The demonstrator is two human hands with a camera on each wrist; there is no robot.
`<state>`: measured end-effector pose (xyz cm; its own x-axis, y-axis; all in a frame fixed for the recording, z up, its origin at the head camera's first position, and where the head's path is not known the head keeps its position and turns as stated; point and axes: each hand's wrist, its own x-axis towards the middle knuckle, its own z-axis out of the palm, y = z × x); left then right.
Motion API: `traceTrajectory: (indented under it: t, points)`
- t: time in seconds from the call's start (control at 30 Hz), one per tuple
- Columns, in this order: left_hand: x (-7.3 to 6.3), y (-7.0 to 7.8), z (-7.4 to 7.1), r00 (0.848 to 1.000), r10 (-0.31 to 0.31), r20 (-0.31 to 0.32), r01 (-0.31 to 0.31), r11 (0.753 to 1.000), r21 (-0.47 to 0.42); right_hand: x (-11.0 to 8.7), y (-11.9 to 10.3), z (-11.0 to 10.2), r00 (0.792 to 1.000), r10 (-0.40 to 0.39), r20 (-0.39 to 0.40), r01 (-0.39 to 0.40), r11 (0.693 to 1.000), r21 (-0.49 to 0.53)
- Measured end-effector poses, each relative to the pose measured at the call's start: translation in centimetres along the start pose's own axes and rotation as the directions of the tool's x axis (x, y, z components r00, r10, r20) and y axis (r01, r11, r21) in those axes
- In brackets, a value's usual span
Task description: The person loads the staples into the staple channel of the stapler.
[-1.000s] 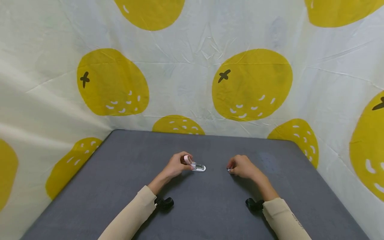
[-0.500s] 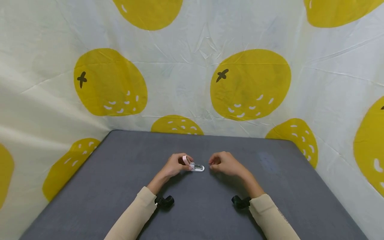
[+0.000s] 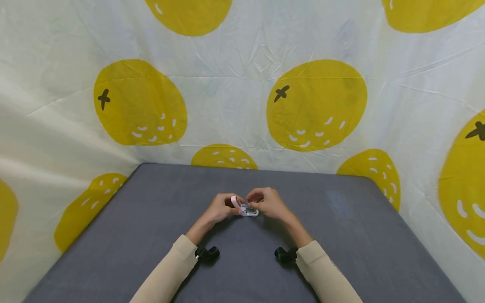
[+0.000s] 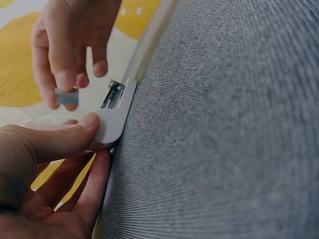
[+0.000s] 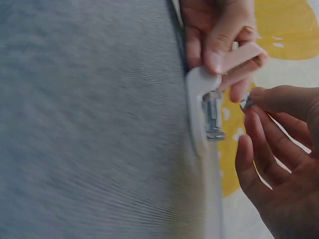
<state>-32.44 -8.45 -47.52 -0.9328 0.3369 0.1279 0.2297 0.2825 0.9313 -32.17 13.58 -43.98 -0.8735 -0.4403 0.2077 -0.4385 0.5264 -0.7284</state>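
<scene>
A small white stapler (image 3: 249, 213) lies flat on the grey table. Its pink top lever (image 5: 242, 58) is swung up, baring the metal magazine (image 5: 213, 117). My left hand (image 3: 219, 208) grips the rear end, thumb pressing on the white body (image 4: 113, 122) in the left wrist view. Between right thumb and fingertips is pinched a short grey strip of staples (image 4: 67, 97), which looks like a little metal block. That right hand (image 3: 270, 203) hovers just above the magazine, the strip apart from it in both wrist views.
The grey cloth-covered table (image 3: 242, 269) spreads around both hands. Behind and at the sides hangs a white curtain (image 3: 227, 105) with yellow fruit prints. Black wrist cameras (image 3: 285, 255) sit beneath both forearms.
My right hand has moved left across the table, from well right of the stapler to above its magazine, carrying the strip. The left hand and the stapler have stayed nearly in place.
</scene>
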Motion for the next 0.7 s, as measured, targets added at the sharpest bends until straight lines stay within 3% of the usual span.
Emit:
traceTrajectory:
  t: [0.7]
  points:
    - [0.44, 0.83, 0.1, 0.999, -0.054, -0.002, 0.054, 0.999, 0.001, 0.34, 0.92, 0.62, 1.0, 0.028, -0.009, -0.028, 1.0, -0.013]
